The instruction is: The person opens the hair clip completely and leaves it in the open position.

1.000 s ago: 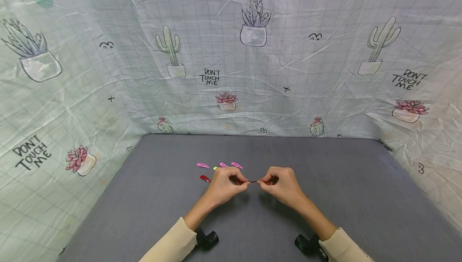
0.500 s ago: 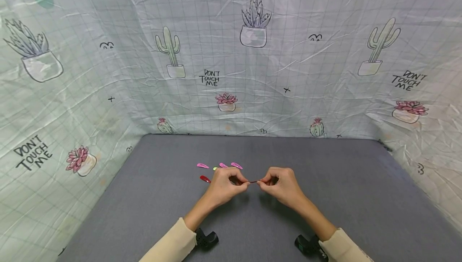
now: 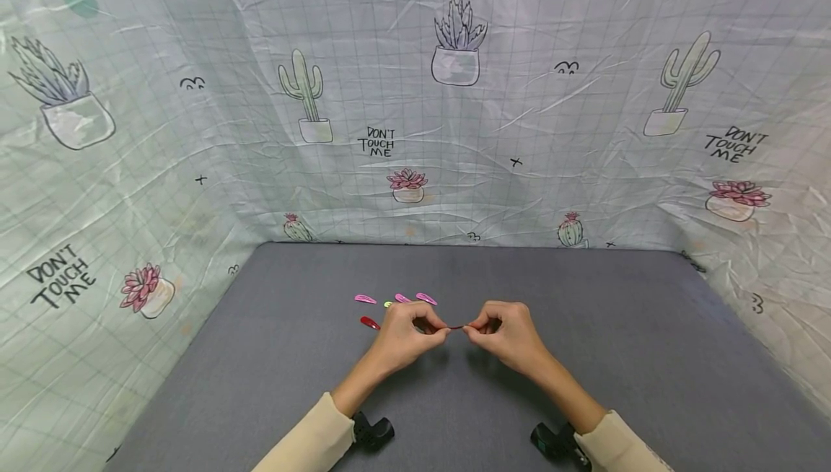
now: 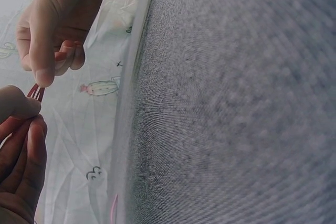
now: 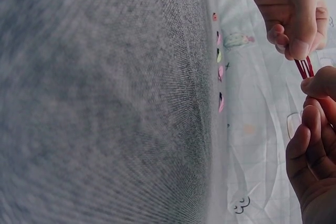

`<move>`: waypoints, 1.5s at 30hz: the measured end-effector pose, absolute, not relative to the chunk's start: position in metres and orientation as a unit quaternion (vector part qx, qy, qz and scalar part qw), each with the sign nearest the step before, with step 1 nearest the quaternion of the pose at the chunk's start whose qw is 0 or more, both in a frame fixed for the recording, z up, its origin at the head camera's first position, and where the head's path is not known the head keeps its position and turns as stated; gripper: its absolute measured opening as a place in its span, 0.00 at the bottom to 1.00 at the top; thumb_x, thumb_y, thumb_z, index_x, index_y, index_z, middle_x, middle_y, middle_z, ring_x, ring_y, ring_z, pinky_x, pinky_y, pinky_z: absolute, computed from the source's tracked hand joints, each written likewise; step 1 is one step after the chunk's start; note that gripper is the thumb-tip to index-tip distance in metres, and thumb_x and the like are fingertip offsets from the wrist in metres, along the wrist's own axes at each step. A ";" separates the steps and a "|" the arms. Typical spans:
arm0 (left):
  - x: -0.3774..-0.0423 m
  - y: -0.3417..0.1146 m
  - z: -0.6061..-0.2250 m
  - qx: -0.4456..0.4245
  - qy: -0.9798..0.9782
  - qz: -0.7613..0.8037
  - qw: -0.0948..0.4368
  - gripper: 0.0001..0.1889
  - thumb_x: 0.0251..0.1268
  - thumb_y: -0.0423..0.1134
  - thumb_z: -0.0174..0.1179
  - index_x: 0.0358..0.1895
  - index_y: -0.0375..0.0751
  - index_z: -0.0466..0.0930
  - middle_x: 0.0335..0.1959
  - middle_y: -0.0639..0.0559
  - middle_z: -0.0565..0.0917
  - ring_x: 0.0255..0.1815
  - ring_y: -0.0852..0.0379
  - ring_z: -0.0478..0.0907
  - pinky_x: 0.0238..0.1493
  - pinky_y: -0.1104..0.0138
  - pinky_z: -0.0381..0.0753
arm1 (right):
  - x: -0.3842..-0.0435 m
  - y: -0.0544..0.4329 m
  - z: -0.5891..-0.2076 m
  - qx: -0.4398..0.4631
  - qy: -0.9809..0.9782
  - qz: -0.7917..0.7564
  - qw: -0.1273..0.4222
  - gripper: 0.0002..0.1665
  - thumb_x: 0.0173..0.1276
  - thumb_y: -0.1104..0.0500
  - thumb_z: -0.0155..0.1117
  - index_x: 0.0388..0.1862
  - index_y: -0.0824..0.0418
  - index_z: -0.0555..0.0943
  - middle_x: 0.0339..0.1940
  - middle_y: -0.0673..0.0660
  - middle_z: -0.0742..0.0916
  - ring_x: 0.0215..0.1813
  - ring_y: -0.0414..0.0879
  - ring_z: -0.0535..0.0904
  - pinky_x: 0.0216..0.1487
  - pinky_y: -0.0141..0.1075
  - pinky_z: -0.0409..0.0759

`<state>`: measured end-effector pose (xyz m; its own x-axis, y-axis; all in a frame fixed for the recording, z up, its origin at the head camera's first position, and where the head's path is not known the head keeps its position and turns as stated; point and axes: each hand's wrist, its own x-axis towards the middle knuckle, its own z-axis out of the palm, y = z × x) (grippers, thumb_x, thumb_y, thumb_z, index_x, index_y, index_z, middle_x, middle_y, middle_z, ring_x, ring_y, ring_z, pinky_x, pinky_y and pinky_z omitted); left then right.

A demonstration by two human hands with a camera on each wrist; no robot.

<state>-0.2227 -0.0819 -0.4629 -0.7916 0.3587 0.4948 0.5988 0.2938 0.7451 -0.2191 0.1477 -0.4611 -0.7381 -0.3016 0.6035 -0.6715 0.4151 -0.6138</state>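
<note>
Between my two hands, above the table, is a small red snap hair clip (image 3: 456,327). My left hand (image 3: 404,333) pinches one end of it with thumb and fingertips. The opposite end is pinched the same way by my right hand (image 3: 511,333). From the right wrist, the clip (image 5: 304,68) shows its slotted middle strips between the two thumbs; both its tips are covered by fingers. Another red hair clip (image 3: 368,322) lies on the table just left of my left hand.
Behind my left hand, pink hair clips (image 3: 365,299) and a partly hidden yellow-green clip (image 3: 387,304) lie on the grey table (image 3: 311,371). A printed cactus curtain (image 3: 519,133) rises at the table's back and sides. Black wrist devices (image 3: 374,434) sit at both sleeves.
</note>
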 end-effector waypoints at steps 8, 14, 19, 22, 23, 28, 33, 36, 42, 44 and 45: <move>-0.225 -0.081 -0.465 -0.308 -0.795 -0.508 0.121 0.07 0.56 0.28 0.74 0.28 0.45 0.89 0.27 0.52 0.87 0.27 0.66 0.81 0.33 0.70 0.85 | -0.220 0.148 -0.462 0.301 -0.813 0.453 0.208 0.18 0.51 0.73 0.79 0.19 0.53 0.84 0.20 0.46 0.85 0.20 0.30 0.73 0.20 0.26 0.74; -0.225 -0.082 -0.465 -0.311 -0.794 -0.505 0.131 0.07 0.56 0.28 0.74 0.29 0.46 0.90 0.27 0.53 0.88 0.27 0.66 0.82 0.34 0.69 0.86 | -0.220 0.148 -0.461 0.294 -0.819 0.451 0.199 0.17 0.51 0.72 0.79 0.20 0.52 0.84 0.20 0.46 0.85 0.20 0.30 0.73 0.20 0.27 0.75; -0.224 -0.082 -0.463 -0.305 -0.795 -0.506 0.138 0.06 0.56 0.28 0.74 0.30 0.45 0.90 0.27 0.53 0.89 0.27 0.66 0.84 0.33 0.68 0.87 | -0.219 0.148 -0.462 0.293 -0.818 0.455 0.198 0.17 0.51 0.73 0.79 0.20 0.53 0.84 0.20 0.46 0.85 0.20 0.30 0.72 0.20 0.26 0.74; -0.223 -0.082 -0.463 -0.302 -0.795 -0.507 0.139 0.06 0.55 0.28 0.74 0.30 0.45 0.91 0.27 0.53 0.89 0.27 0.66 0.84 0.33 0.68 0.87 | -0.219 0.148 -0.462 0.292 -0.817 0.454 0.200 0.17 0.51 0.73 0.79 0.20 0.53 0.84 0.20 0.46 0.85 0.21 0.30 0.72 0.21 0.26 0.74; -0.223 -0.082 -0.463 -0.302 -0.795 -0.508 0.140 0.06 0.55 0.28 0.74 0.30 0.45 0.91 0.27 0.53 0.89 0.27 0.65 0.84 0.33 0.67 0.87 | -0.219 0.148 -0.462 0.292 -0.817 0.454 0.200 0.17 0.51 0.73 0.79 0.20 0.53 0.84 0.20 0.46 0.85 0.21 0.30 0.73 0.21 0.26 0.74; -0.224 -0.081 -0.466 -0.304 -0.790 -0.512 0.142 0.06 0.56 0.29 0.74 0.31 0.46 0.91 0.27 0.53 0.89 0.27 0.65 0.84 0.33 0.67 0.88 | -0.218 0.148 -0.461 0.292 -0.818 0.454 0.201 0.18 0.51 0.74 0.79 0.20 0.52 0.84 0.20 0.46 0.85 0.20 0.30 0.73 0.20 0.25 0.73; -0.223 -0.081 -0.468 -0.316 -0.782 -0.514 0.156 0.05 0.58 0.30 0.74 0.32 0.45 0.91 0.27 0.52 0.90 0.26 0.64 0.85 0.33 0.67 0.87 | -0.217 0.148 -0.460 0.292 -0.818 0.452 0.202 0.18 0.51 0.73 0.79 0.20 0.52 0.84 0.20 0.46 0.85 0.20 0.30 0.72 0.20 0.25 0.72; -0.222 -0.081 -0.467 -0.318 -0.779 -0.516 0.159 0.03 0.58 0.30 0.74 0.32 0.43 0.92 0.28 0.51 0.90 0.27 0.63 0.86 0.33 0.67 0.87 | -0.216 0.149 -0.461 0.294 -0.818 0.452 0.201 0.18 0.51 0.73 0.78 0.19 0.52 0.84 0.20 0.46 0.85 0.20 0.30 0.72 0.21 0.25 0.72; -0.217 -0.078 -0.464 -0.309 -0.785 -0.514 0.154 0.03 0.58 0.31 0.75 0.35 0.40 0.92 0.30 0.51 0.92 0.29 0.63 0.87 0.33 0.69 0.87 | -0.215 0.151 -0.461 0.300 -0.815 0.453 0.203 0.18 0.51 0.73 0.78 0.19 0.52 0.83 0.20 0.46 0.85 0.20 0.30 0.72 0.20 0.25 0.72; -0.216 -0.078 -0.463 -0.306 -0.788 -0.511 0.155 0.03 0.58 0.31 0.75 0.35 0.40 0.92 0.31 0.51 0.92 0.29 0.63 0.87 0.34 0.70 0.87 | -0.214 0.151 -0.460 0.300 -0.815 0.453 0.203 0.18 0.51 0.73 0.78 0.19 0.52 0.83 0.20 0.46 0.85 0.20 0.29 0.72 0.20 0.24 0.72; -0.215 -0.077 -0.463 -0.306 -0.789 -0.510 0.155 0.03 0.58 0.31 0.75 0.35 0.40 0.92 0.31 0.51 0.92 0.29 0.64 0.87 0.34 0.70 0.87 | -0.213 0.151 -0.460 0.300 -0.815 0.452 0.203 0.18 0.51 0.73 0.78 0.19 0.52 0.83 0.20 0.46 0.85 0.20 0.29 0.72 0.20 0.24 0.72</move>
<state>-0.2150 -0.0773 -0.4633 -0.7648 0.3245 0.5566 0.6408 0.2933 0.7095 -0.2134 0.1515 -0.4601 -0.7372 -0.3050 0.6029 -0.6730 0.4106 -0.6152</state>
